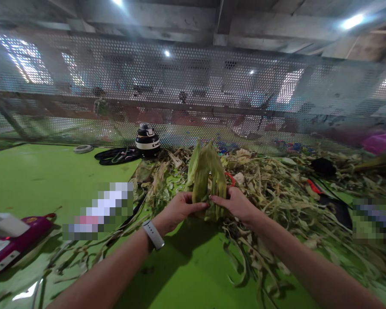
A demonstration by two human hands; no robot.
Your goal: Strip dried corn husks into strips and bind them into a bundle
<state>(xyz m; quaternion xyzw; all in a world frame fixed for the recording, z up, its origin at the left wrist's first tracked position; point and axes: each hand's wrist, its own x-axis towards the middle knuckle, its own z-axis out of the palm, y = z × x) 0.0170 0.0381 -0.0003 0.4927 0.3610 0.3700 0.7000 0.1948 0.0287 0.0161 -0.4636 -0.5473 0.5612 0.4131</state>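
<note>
A bundle of green-yellow corn husks (202,176) stands upright near the middle of the view, held between my two hands. My left hand (179,209) grips its lower left side, with the thumb laid across the front. On the right side, my right hand (237,204) pinches the husk with the thumb near the left thumb tip. The fingers behind the husks are partly hidden. A red ring-like item (230,179) shows just above my right hand. Loose dried husk strips (270,193) lie heaped behind and to the right of the bundle.
A black and white bottle (147,141) stands behind left beside a black cord-like coil (117,156) and a tape roll (82,149). At far left lies a purple power strip (22,240). A perforated metal screen (186,86) closes the back of the green table (180,274).
</note>
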